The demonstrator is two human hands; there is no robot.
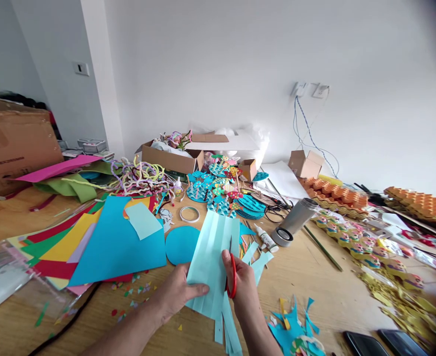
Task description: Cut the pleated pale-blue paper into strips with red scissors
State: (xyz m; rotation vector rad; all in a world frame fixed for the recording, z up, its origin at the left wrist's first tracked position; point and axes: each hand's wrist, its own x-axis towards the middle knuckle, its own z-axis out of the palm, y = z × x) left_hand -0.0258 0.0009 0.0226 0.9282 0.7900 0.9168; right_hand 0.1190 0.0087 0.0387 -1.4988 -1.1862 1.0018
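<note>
My left hand [182, 292] grips the lower left edge of a pale aqua sheet of paper [213, 247], thumb on top and the fingers behind it. Lengthwise fold lines run down the sheet. Red-handled scissors [233, 277] are in my right hand [242, 284], their blades lying along the sheet's right side. Narrow aqua strips [229, 329] hang below the sheet near my right wrist, and more cut aqua pieces [260, 262] lie to its right. Just behind the sheet, a blue paper circle [181, 243] rests on the table, partly covered.
Coloured paper sheets [119, 242] are spread at left. Behind are a roll of tape [189, 214], fish-like paper crafts [218, 183] and pipe cleaners [139, 175]. To the right lie a glue bottle [266, 238], a metal flask [300, 217], egg trays [334, 193], blue scraps [292, 329] and phones [364, 343].
</note>
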